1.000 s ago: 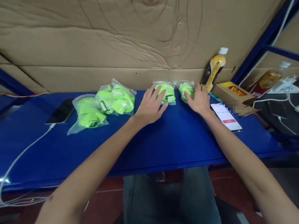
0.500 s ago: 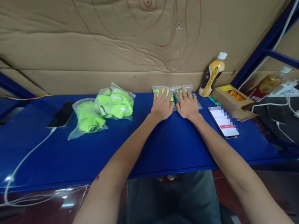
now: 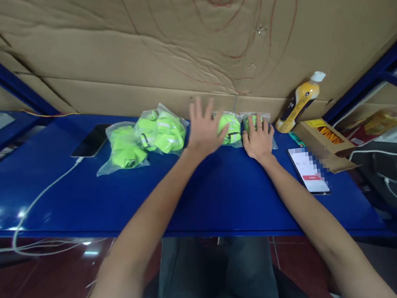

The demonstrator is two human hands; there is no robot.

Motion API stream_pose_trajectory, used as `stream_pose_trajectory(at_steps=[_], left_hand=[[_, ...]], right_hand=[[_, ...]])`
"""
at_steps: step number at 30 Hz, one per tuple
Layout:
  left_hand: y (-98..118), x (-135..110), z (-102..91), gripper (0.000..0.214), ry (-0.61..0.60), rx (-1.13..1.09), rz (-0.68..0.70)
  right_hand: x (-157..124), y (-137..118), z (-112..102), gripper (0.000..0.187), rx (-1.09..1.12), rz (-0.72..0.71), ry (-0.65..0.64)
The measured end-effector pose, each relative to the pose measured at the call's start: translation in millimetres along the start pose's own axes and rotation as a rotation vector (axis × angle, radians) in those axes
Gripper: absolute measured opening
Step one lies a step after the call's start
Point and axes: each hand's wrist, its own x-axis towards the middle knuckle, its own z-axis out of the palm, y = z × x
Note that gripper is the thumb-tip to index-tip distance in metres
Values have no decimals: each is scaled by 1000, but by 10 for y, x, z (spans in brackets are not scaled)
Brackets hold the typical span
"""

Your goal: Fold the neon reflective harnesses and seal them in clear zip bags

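My left hand, fingers spread and slightly blurred, is raised over the blue tabletop between two groups of clear plastic bags. Just right of it lies a bag of folded neon-green fabric with a pale stripe. My right hand lies flat, fingers apart, on another bag of green fabric and covers most of it. On the left, a bulging bag of green fabric rests against a further bag of green fabric. Neither hand grips anything.
A yellow drink bottle leans against the cardboard wall. A lit phone and an open cardboard box stand at the right. A dark phone with a white cable lies at the left.
My left hand has lifted off its bag and moved left, uncovering the green fabric. My right hand stays on its bag. The camera view has shifted and tilted a little.
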Motion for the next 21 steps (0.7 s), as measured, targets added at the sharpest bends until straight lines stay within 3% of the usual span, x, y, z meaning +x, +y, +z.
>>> stream_pose_trajectory(at_steps=[2, 3, 6, 9, 12, 17, 19, 21], left_hand=[[-255, -91, -224, 74, 11, 116, -182], [-395, -145, -301, 78, -45, 164, -227], [-766, -273, -378, 72, -219, 208, -199], [-938, -270, -286, 61, -223, 150, -178], [-841, -157, -95, 57, -158, 0, -195], [-384, 41, 304, 61, -138, -35, -189], [-319, 101, 370, 64, -195, -61, -175], [-396, 135, 316, 66, -244, -124, -159]], right_hand=[[4, -11, -8, 70, -1, 7, 2], [6, -17, -13, 70, -14, 8, -6], [15, -28, -31, 69, -67, 13, -40], [25, -24, -38, 67, -73, 13, -47], [34, -11, -26, 67, -55, 10, -43], [33, 0, -14, 67, -37, 3, -33], [26, -3, -27, 67, -30, 0, -30], [20, -5, -43, 67, -21, -4, -27]])
